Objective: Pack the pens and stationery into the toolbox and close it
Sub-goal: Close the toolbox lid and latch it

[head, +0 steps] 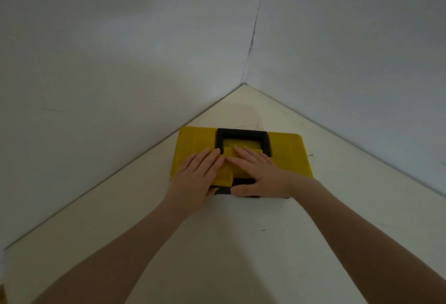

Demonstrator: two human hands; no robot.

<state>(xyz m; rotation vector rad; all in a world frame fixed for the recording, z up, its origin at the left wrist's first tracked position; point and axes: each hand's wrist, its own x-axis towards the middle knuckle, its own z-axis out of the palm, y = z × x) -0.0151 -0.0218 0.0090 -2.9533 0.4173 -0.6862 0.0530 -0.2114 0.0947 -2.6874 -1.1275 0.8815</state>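
A yellow toolbox [287,156] with a black folding handle [242,133] lies on the white table, its lid down. My left hand [196,175] lies flat on the lid's front left with straight fingers, its thumb at the front edge. My right hand [259,173] lies flat beside it over the yellow front latch [225,174], its thumb stretched along the black front edge. The fingertips of both hands almost meet near the handle. No pens or stationery are in sight.
The white table [241,243] runs into a corner between two pale walls [144,50], just behind the toolbox. A few dark pen marks show on the tabletop to the right of the box.
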